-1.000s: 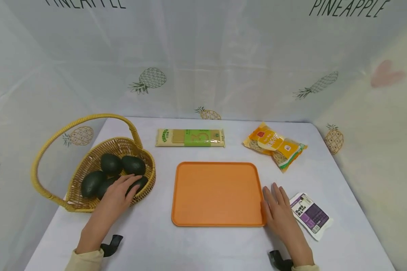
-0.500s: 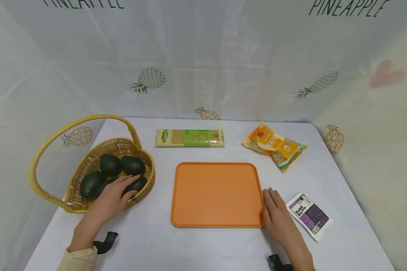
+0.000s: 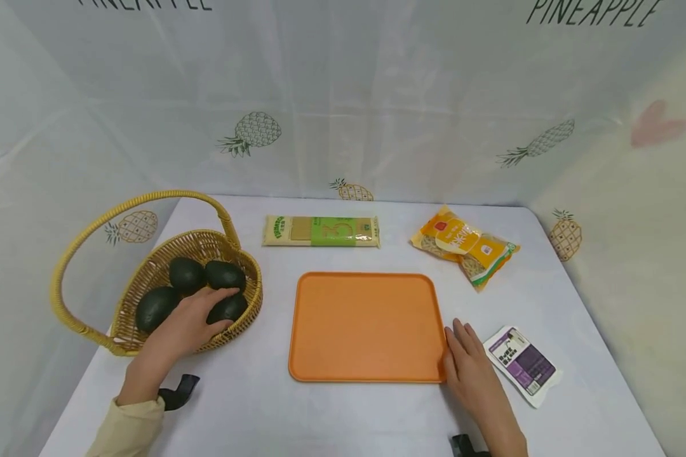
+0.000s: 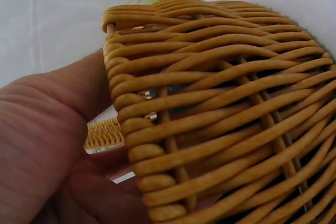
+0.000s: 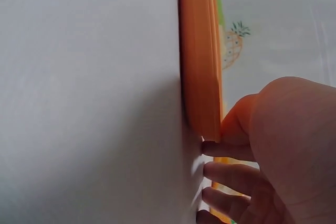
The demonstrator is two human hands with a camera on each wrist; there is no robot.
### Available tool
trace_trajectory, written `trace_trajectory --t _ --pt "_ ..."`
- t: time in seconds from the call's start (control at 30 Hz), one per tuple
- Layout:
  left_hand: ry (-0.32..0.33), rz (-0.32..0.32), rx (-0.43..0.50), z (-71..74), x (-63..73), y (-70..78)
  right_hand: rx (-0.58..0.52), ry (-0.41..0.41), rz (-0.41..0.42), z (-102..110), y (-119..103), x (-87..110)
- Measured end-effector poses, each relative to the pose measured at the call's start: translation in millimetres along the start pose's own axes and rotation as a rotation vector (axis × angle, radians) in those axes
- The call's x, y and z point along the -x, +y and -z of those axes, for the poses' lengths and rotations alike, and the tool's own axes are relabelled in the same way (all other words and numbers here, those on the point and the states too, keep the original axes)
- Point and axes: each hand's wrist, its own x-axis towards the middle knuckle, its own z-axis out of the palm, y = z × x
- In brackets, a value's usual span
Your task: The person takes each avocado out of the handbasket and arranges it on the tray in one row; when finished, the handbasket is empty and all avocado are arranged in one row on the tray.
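four visible avocados, one basket, one tray, three packets

1. Left hand: back upward, thumb and forefinger set apart; other fingertips hidden.
2. Left wrist: bare, angled forward and inward from a pale sleeve.
3. Right hand: fingers extended forward — thumb apart from them.
4. Right wrist: bare, slanting inward.

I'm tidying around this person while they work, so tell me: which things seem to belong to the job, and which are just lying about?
Seemingly in the job:
avocados, left hand touching one
basket holding them
tray, right hand at its edge

Apparently just lying about, neither hand on them:
noodles
yellow bag
purple-and-white pack
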Motion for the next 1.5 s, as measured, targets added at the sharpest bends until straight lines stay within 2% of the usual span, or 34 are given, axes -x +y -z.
trace_trajectory --t 0.23,0.4,0.5,0.73,0.87,1.0,1.17,1.27,1.5 --pt "-0.025 -0.016 -0.008 0.9 -0.6 -4.8 -0.012 0.029 0.018 -3 2 0.7" --pt "-0.03 0.0 0.005 2.2 -0.9 -7.8 -0.008 -0.003 -0.005 -2 1 0.6" --pt "-0.023 0.0 0.018 2.4 -0.4 -8.6 -0.01 0.009 0.006 -1 1 0.8" --pt "0.009 -0.002 0.049 5.8 1.9 -7.2 -0.014 0.113 0.067 -3 2 2.5" --pt "0.024 0.02 0.064 8.7 4.9 -6.9 -0.017 0.074 0.047 -2 2 1.8" --pt "0.079 0.014 0.085 9.8 8.1 -4.9 -0.018 0.043 0.032 -2 3 1.4" --pt "0.199 -0.032 0.114 6.7 7.1 -0.1 -0.006 0.082 0.033 -2 6 3.4" --pt "0.235 -0.022 0.133 4.2 7.4 2.9 -0.009 0.087 0.034 -2 7 3.5" --pt "0.303 0.009 0.173 6.2 10.9 9.5 -0.02 0.033 0.015 -2 4 0.3"
